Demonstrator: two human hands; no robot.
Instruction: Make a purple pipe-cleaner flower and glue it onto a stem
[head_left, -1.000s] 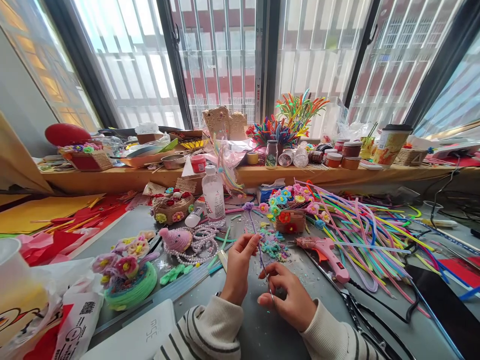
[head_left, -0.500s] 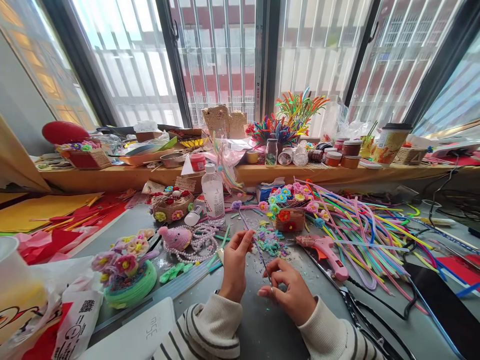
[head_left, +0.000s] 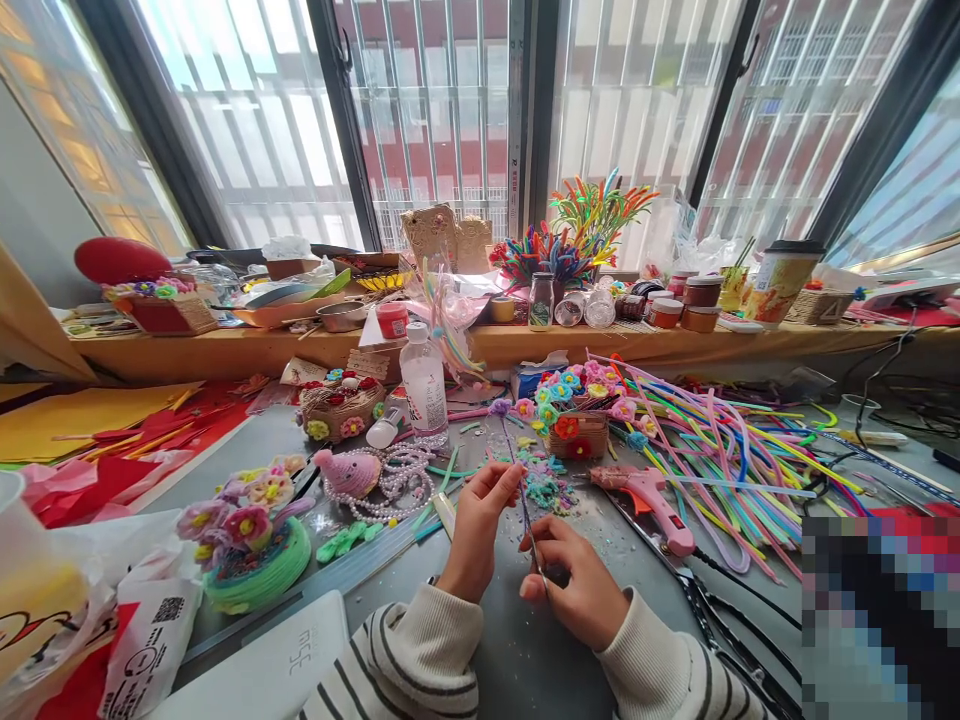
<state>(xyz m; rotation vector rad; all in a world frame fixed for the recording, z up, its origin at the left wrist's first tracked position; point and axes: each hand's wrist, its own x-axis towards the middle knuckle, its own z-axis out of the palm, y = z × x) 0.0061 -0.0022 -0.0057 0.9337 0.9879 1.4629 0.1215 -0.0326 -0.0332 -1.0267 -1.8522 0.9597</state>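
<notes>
My left hand is closed in a pinch on a thin purple pipe cleaner. Its fuzzy purple tip points away from me, towards the flower basket. In my right hand is a slim pair of metal scissors, its blades running up along the stem close to my left fingertips. Whether the blades are apart I cannot make out. Beyond my hands lies a heap of teal and purple fuzzy clippings, with small bits scattered over the grey table.
Right of my hands lie a pink glue gun and a pile of coloured pipe cleaners. A water bottle, bead strings and a green flower pot stand left. Behind is a woven flower basket. A white box lies front left.
My left hand has moved a little right, nearer to my right hand, and the pipe cleaner's purple tip has swung right with it. Both hands keep their hold.
</notes>
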